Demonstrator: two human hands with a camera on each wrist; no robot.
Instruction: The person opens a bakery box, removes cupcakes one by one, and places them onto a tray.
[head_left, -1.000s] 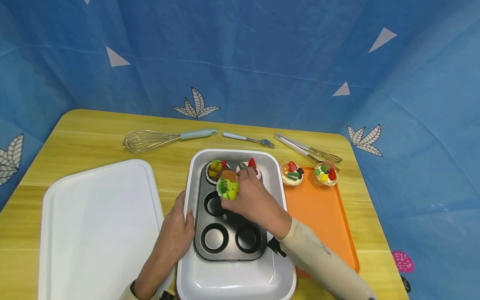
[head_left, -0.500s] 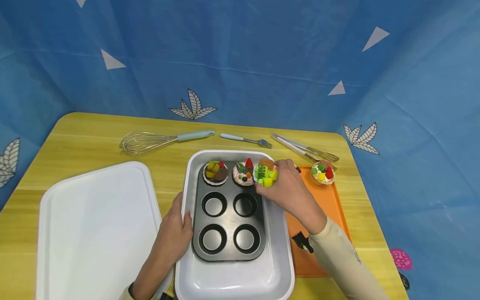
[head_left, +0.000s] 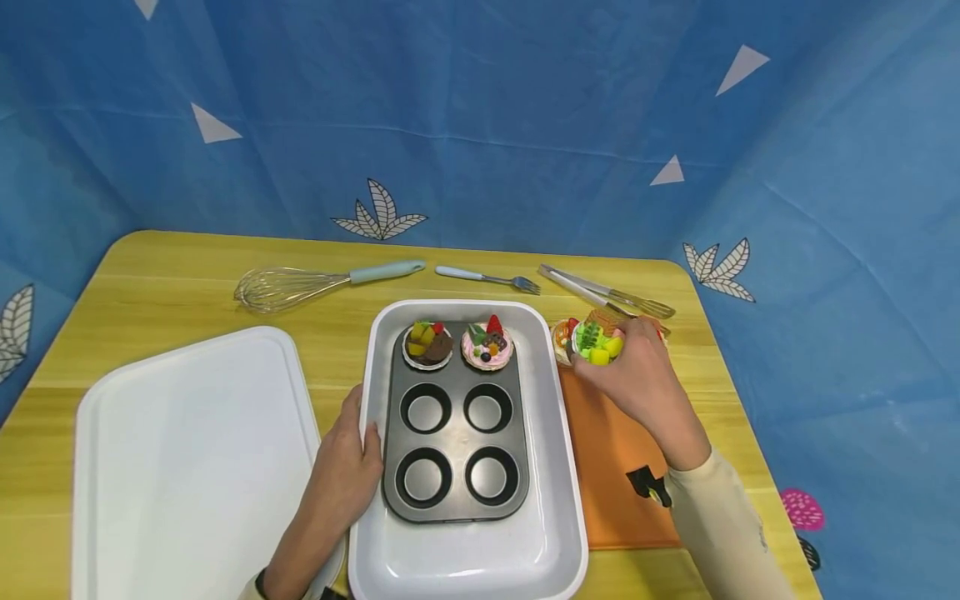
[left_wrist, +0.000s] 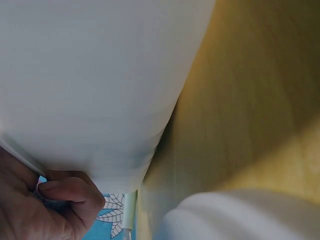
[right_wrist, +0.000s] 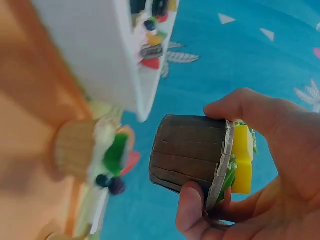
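My right hand (head_left: 647,379) pinches a toy cupcake (head_left: 592,342) with green topping and yellow cubes, held above the far end of the orange tray (head_left: 611,475). In the right wrist view its brown paper cup (right_wrist: 187,152) lies tipped sideways between thumb and fingers. Close beside it is a cream-topped fruit cupcake (right_wrist: 77,150), partly covered in the head view. My left hand (head_left: 347,467) grips the left rim of the deep white pan (head_left: 468,557). Inside the pan lies a dark muffin tin (head_left: 455,437); its far row holds a chocolate fruit cupcake (head_left: 428,345) and a pink strawberry one (head_left: 487,347).
A flat white tray (head_left: 195,467) lies on the left. Along the back of the table are a whisk (head_left: 300,285), a fork (head_left: 491,278) and tongs (head_left: 607,293). Another cupcake on the orange tray is mostly hidden behind my right hand. A blue cloth (head_left: 480,125) hangs behind.
My right hand has carried the green-topped cupcake rightward from over the muffin tin, past the pan's right rim, to over the orange tray. My left hand stays on the pan's rim.
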